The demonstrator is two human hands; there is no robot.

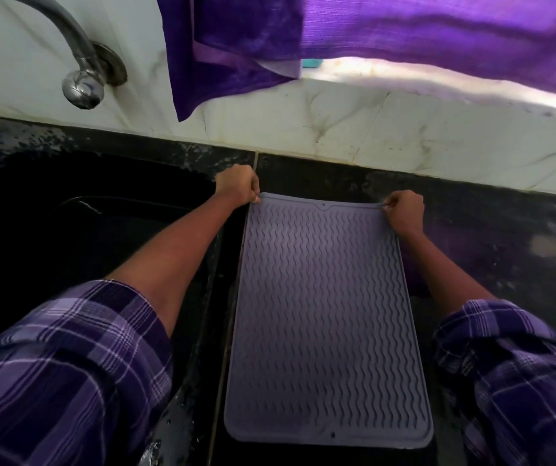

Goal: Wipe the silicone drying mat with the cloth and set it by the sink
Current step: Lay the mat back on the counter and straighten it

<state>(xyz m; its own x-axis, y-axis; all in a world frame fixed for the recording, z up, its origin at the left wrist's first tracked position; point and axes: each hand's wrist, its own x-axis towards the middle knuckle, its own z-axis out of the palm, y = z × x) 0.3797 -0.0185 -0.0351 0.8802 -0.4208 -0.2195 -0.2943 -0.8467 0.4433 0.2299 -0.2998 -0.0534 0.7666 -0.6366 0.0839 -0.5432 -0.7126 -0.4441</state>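
Observation:
A grey silicone drying mat (327, 317) with wavy ridges lies lengthwise on the black counter, just right of the sink (78, 237). My left hand (238, 186) pinches its far left corner. My right hand (404, 210) pinches its far right corner. The far edge of the mat is slightly lifted between the two hands. A purple cloth (229, 52) hangs over the window ledge at the back, above the counter, apart from both hands.
A chrome tap (81, 75) juts from the white marble wall above the dark sink. The black counter (505, 250) is wet and speckled to the right of the mat. A purple curtain (455, 31) hangs along the top right.

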